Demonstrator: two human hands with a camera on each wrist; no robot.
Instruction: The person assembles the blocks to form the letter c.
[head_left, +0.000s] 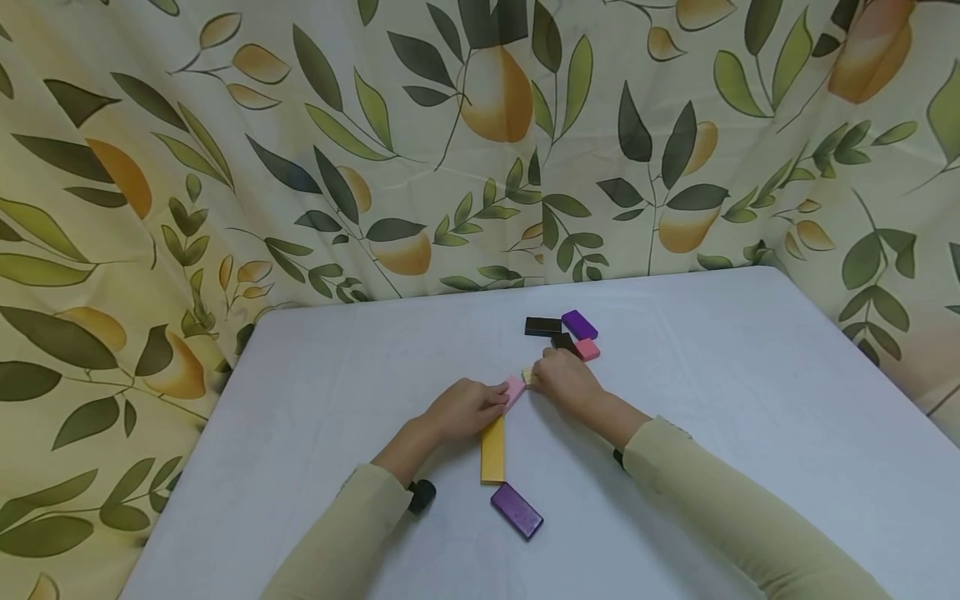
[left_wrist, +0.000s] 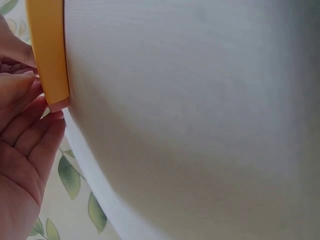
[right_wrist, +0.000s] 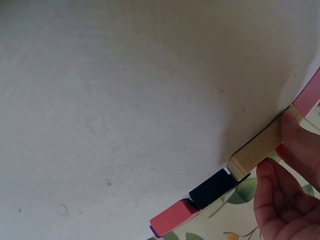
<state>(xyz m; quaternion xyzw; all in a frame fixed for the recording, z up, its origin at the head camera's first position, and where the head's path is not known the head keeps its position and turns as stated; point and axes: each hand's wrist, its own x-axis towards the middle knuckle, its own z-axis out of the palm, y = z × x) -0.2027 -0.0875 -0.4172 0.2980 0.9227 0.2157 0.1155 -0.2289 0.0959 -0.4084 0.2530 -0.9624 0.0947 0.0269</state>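
Leafy pear-print curtain (head_left: 480,150) hangs behind a pale desk (head_left: 750,400), and both hands meet at the middle of it. Left hand (head_left: 467,408) rests on the far end of a yellow block (head_left: 492,450), fingers curled down over it where it meets a light pink block (head_left: 515,388); the left wrist view shows the yellow block (left_wrist: 49,50) with fingertips (left_wrist: 25,105) pressed along its side and that pink end (left_wrist: 59,105) peeking out underneath. Right hand (head_left: 564,379) sits just beyond, pinching a cream block (head_left: 528,376) that lies just beside the pink one; whether the two touch is hard to tell from the head view. From the right wrist, the cream block (right_wrist: 256,150) lies under the thumb, with a black block (right_wrist: 214,187) and a red-pink block (right_wrist: 174,215) strung out in a line past it. Further back on the desk sit another black block (head_left: 543,326) and a purple block (head_left: 580,324), close together. Nearer the person, a second purple block (head_left: 517,510) lies apart, just off the yellow block's near end. Sleeves are pale green.
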